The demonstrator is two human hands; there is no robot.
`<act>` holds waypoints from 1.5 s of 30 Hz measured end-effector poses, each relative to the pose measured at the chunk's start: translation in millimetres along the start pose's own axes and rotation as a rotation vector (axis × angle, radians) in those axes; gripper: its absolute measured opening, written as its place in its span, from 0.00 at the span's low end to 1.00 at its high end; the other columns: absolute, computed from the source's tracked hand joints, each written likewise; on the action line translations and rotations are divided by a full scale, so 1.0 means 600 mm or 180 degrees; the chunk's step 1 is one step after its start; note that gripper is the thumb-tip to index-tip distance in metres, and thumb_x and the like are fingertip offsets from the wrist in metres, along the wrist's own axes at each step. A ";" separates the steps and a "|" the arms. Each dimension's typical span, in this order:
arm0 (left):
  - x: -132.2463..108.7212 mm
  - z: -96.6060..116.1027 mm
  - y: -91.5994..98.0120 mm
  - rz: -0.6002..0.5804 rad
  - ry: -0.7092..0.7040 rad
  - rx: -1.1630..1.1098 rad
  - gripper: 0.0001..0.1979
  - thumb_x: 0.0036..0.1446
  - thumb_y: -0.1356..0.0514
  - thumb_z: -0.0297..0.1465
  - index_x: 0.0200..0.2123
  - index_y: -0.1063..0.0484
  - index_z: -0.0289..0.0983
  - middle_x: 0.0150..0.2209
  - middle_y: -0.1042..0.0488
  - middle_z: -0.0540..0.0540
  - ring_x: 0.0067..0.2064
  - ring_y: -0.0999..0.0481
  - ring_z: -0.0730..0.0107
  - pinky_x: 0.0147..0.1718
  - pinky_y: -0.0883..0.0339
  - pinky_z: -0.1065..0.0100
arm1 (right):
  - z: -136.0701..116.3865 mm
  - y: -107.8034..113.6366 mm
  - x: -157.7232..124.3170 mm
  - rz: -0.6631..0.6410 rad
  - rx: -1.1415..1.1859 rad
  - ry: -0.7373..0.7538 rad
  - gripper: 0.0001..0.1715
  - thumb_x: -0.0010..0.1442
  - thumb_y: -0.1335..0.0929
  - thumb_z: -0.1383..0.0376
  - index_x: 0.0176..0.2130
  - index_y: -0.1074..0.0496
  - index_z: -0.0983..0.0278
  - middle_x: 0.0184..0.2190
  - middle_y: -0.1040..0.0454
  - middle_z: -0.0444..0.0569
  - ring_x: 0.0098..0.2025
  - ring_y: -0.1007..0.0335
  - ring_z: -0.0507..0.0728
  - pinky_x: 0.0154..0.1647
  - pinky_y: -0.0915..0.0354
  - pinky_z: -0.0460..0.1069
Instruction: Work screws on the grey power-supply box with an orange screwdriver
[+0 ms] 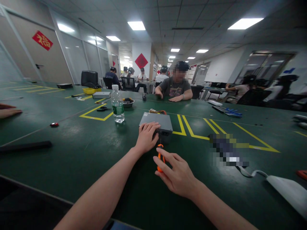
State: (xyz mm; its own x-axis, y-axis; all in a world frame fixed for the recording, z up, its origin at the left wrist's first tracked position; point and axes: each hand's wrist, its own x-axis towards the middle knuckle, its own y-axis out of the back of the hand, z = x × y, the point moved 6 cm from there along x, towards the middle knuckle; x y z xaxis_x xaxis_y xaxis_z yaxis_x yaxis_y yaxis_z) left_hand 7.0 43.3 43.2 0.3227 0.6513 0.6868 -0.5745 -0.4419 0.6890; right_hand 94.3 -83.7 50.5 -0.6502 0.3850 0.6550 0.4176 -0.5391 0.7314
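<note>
A grey metal computer power supply (159, 119) lies on the green table, its bundle of coloured cables (157, 111) at the far side and a power socket on the side towards me. My left hand (147, 135) grips its near left corner, fingers over the top. In my right hand (176, 171) is an orange and black screwdriver (160, 159), held by the handle between thumb and fingers. Its thin shaft points at the near face of the power supply. Whether the tip touches a screw is too small to tell.
A water bottle (117, 105) stands left of the power supply, with a bowl of small parts (128, 102) behind it. To the right lie a blurred-out phone-like object, a cable and a white device (287, 191). Across the table sits a person (176, 86); another person's hand (9, 111) shows at far left.
</note>
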 end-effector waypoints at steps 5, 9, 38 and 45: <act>0.000 0.000 0.000 0.0002 0.0003 -0.0001 0.17 0.55 0.48 0.28 0.48 0.36 0.44 0.53 0.33 0.51 0.56 0.40 0.67 0.56 0.55 0.58 | 0.002 -0.009 -0.001 0.0176 0.0091 0.0004 0.15 0.58 0.37 0.58 0.37 0.32 0.69 0.44 0.30 0.60 0.42 0.32 0.57 0.40 0.33 0.51; 0.001 0.001 0.001 -0.0001 -0.0013 -0.0022 0.16 0.55 0.48 0.28 0.48 0.36 0.44 0.53 0.34 0.51 0.56 0.40 0.67 0.56 0.55 0.58 | 0.003 -0.011 -0.003 -0.0041 0.0302 -0.0186 0.17 0.59 0.38 0.58 0.42 0.34 0.68 0.45 0.32 0.59 0.46 0.35 0.59 0.44 0.34 0.54; 0.000 0.003 0.002 0.0008 -0.0045 -0.0048 0.16 0.56 0.49 0.28 0.48 0.37 0.44 0.53 0.34 0.51 0.56 0.41 0.67 0.57 0.56 0.59 | 0.006 -0.019 -0.013 -0.0160 0.0492 -0.0279 0.13 0.58 0.38 0.61 0.40 0.36 0.67 0.48 0.33 0.60 0.40 0.32 0.57 0.39 0.33 0.52; -0.001 0.001 0.001 0.0006 -0.0049 -0.0031 0.16 0.55 0.48 0.28 0.48 0.37 0.44 0.53 0.34 0.51 0.56 0.41 0.67 0.57 0.56 0.59 | 0.000 -0.013 -0.005 -0.0441 0.0341 -0.0104 0.21 0.60 0.40 0.63 0.52 0.40 0.65 0.51 0.37 0.61 0.47 0.35 0.59 0.42 0.34 0.54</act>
State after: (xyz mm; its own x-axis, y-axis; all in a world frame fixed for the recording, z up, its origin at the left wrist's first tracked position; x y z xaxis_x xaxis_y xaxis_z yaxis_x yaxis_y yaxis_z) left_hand 6.9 42.8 43.2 0.3330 0.6409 0.6916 -0.5825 -0.4370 0.6854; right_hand 93.0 -80.5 42.7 -0.6861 0.4751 0.5510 0.3917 -0.3970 0.8301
